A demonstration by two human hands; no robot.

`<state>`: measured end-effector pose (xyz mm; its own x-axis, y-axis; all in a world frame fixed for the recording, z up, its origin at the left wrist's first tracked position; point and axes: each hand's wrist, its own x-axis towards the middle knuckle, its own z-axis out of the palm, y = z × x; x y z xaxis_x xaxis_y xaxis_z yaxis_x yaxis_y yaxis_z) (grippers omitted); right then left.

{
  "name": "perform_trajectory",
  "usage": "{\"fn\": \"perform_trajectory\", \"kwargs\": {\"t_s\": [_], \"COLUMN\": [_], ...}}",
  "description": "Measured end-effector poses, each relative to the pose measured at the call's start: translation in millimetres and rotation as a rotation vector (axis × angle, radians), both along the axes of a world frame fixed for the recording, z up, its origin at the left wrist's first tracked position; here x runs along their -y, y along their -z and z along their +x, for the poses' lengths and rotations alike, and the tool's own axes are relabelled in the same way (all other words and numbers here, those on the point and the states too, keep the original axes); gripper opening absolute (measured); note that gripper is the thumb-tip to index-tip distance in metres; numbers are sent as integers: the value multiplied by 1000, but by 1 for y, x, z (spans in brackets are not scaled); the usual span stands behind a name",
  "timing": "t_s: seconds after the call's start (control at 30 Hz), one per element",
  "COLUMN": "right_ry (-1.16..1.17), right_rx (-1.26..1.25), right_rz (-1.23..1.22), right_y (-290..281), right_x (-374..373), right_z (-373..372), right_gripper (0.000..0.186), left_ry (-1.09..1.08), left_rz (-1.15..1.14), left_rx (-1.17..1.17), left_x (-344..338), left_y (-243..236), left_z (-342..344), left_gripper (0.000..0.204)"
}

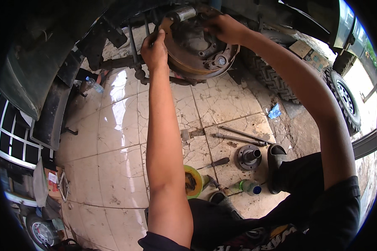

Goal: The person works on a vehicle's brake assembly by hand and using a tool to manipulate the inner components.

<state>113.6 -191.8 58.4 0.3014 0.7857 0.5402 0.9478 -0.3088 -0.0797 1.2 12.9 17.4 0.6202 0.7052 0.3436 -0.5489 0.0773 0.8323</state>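
Both my arms reach up to a rusty drum brake assembly at the top of the head view. My left hand grips its left edge, the thumb lying along a brown brake shoe. At the upper right, my right hand has its fingers curled closed against the inside of the assembly. What they hold there is hidden by the hand and dark shadow. Between the hands, at the top, lies a grey metal cylinder. A round adjuster-like fitting shows at the lower right of the assembly.
On the cracked tile floor lie two metal bars, a screwdriver, a flanged hub, a green bottle and a yellow-green bowl. Tyres stand at the right. A vehicle body hangs overhead.
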Motion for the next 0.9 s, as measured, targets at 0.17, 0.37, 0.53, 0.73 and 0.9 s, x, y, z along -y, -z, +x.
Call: {"fn": "perform_trajectory", "kwargs": {"t_s": [0.17, 0.37, 0.53, 0.73, 0.9], "right_ry": [-68, -259, -226, -283, -201], "right_rx": [-127, -112, -86, -116, -167], "right_rz": [-28, 157, 72, -111, -70], "right_y": [19, 19, 18, 35, 26], "right_x": [-16, -29, -35, 4, -7], "right_z": [-7, -15, -5, -20, -18], "right_gripper": [23, 29, 35, 42, 45], "left_ry": [26, 147, 183, 75, 64], "left_rz": [-11, 12, 14, -26, -14], "left_rx": [-20, -148, -140, -56, -82], "left_x": [-5, -24, -13, -19, -9], "left_y": [-3, 6, 11, 19, 17], "left_z": [-8, -5, -3, -5, -2], "left_gripper": [55, 63, 57, 45, 45]}}
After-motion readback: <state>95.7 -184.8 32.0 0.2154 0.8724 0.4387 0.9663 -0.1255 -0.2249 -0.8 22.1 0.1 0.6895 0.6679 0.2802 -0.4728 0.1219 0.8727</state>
